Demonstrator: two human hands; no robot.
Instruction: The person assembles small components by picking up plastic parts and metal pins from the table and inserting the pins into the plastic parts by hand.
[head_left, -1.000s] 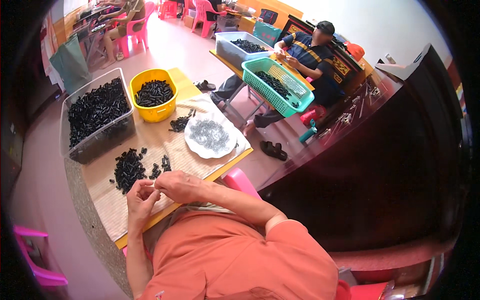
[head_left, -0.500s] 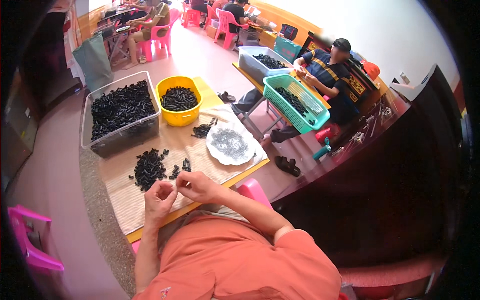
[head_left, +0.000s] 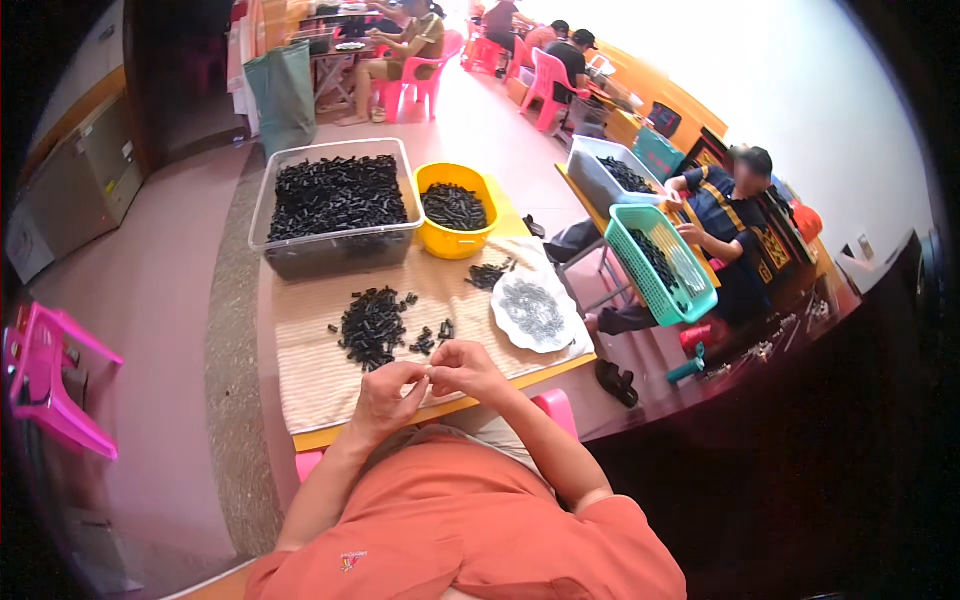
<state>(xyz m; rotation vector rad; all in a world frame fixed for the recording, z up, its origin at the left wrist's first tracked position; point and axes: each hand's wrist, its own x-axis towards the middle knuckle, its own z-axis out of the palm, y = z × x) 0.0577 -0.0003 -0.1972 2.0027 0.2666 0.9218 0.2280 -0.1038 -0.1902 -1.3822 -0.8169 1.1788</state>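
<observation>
My left hand [head_left: 391, 396] and my right hand [head_left: 466, 370] meet fingertip to fingertip above the near edge of the cloth-covered table [head_left: 310, 385]. Both are closed in a pinch, and whatever lies between the fingers is too small to make out. Just beyond them is a heap of short black tube-like parts [head_left: 372, 328], with a few loose black pieces [head_left: 424, 342] to its right. A white scalloped plate [head_left: 508, 327] holding many small, thin, shiny pieces lies to the right of my right hand. Another small black pile [head_left: 487, 275] sits behind the plate.
A clear bin [head_left: 345, 262] and a yellow tub [head_left: 455, 244], both full of black parts, stand at the table's far side. To the right, a person [head_left: 728, 215] sits by a green basket [head_left: 690, 308] and another bin [head_left: 600, 178]. A pink stool [head_left: 62, 385] stands at left.
The view has swung left, so the table and bins appear farther right. My hands keep the same pinched pose, fingertips together.
</observation>
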